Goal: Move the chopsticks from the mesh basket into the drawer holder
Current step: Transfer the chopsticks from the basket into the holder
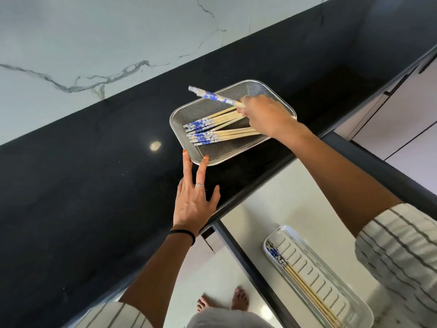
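A rectangular steel mesh basket (227, 152) sits near the front edge of the black counter. Several bamboo chopsticks with blue-and-white tops (212, 131) lie inside it. My right hand (264, 117) is over the basket's right half, shut on a pair of chopsticks (214, 97) lifted above the rest, their patterned ends pointing left. My left hand (194, 200) lies flat on the counter, fingers spread, two fingertips touching the basket's near rim. Below, in the open drawer, a clear ribbed holder (331, 275) has a few chopsticks (300, 278) lying along its left side.
The black stone counter (82, 197) runs diagonally, backed by a white marble wall (82, 43). The open drawer's dark frame (250, 261) juts out below the counter edge. Bare feet (224, 301) stand on the pale floor. White cabinet fronts (402, 114) are at the right.
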Motion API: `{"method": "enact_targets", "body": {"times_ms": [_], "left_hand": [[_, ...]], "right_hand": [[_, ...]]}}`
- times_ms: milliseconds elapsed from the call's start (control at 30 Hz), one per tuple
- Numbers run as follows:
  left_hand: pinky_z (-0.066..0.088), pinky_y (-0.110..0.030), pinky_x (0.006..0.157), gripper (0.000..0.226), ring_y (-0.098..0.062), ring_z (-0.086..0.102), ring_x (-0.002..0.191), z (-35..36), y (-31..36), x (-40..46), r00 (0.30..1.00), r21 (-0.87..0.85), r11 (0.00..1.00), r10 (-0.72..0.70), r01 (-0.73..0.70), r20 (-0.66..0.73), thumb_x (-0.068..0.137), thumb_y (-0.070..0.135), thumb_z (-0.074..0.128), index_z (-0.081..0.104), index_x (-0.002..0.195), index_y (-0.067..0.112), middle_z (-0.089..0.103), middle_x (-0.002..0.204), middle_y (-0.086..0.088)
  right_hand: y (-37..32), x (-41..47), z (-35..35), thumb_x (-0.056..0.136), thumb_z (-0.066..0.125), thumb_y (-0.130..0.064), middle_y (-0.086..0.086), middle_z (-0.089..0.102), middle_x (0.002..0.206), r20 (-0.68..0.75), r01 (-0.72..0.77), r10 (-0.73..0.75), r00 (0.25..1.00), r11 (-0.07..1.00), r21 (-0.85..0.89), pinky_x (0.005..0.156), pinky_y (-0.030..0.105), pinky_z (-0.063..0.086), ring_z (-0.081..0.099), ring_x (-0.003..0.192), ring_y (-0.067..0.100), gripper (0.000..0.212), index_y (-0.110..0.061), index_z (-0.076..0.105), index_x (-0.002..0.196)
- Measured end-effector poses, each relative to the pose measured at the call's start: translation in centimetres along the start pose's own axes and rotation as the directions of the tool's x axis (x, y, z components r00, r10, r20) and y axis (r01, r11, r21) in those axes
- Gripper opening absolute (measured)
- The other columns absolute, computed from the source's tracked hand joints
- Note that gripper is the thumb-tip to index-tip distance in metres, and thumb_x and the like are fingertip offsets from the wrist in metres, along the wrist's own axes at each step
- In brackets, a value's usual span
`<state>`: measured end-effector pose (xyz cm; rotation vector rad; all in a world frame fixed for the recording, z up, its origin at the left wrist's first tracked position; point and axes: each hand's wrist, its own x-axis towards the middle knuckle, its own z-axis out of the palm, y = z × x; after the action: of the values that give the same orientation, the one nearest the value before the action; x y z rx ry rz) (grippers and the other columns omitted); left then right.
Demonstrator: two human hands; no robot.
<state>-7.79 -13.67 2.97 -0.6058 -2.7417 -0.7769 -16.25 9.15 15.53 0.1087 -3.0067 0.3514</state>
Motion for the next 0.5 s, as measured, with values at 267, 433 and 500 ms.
{"method": "enact_targets", "body": {"times_ms": [267,433,500], "left_hand": [[0.044,-0.044,0.104,0.078,-0.035,0.044,0.135,-0.2,0.0,0.0,1.0,-0.009,1.0,0.018,-0.018,0.005,0.091,0.028,0.066,0.021,0.154,0.021,-0.004,0.164,-0.017],[0.043,-0.045,0.107,0.073,-0.035,0.042,0.137,-0.2,0.1,-0.1,1.0,-0.004,1.0,0.012,-0.012,0.018,0.093,0.027,0.064,0.026,0.153,0.015,-0.004,0.164,-0.019],[0.044,-0.047,0.106,0.071,-0.036,0.042,0.136,-0.2,0.2,-0.1,1.0,-0.003,1.0,0.012,-0.012,0.022,0.094,0.027,0.063,0.027,0.154,0.014,-0.004,0.164,-0.019]], "right_hand": [[2.6,-10.0,-3.1,0.097,0.044,-0.013,-0.002,0.068,0.091,0.03,-0.099,0.095,0.995,0.899,0.426,0.077,0.022,0.05,0.066,0.086,0.016,0.019,-0.009,0.06,0.106],[5.7,-17.5,-0.5,0.091,0.046,0.003,0.003,0.071,0.089,0.202,-0.263,0.186,0.962,0.836,0.481,0.071,0.018,0.051,0.068,0.084,0.017,0.023,-0.012,0.063,0.099],[6.7,-20.7,1.6,0.091,0.05,0.0,0.003,0.071,0.09,0.31,-0.36,0.223,0.924,0.776,0.518,0.071,0.02,0.054,0.069,0.084,0.017,0.019,-0.012,0.063,0.098]]}}
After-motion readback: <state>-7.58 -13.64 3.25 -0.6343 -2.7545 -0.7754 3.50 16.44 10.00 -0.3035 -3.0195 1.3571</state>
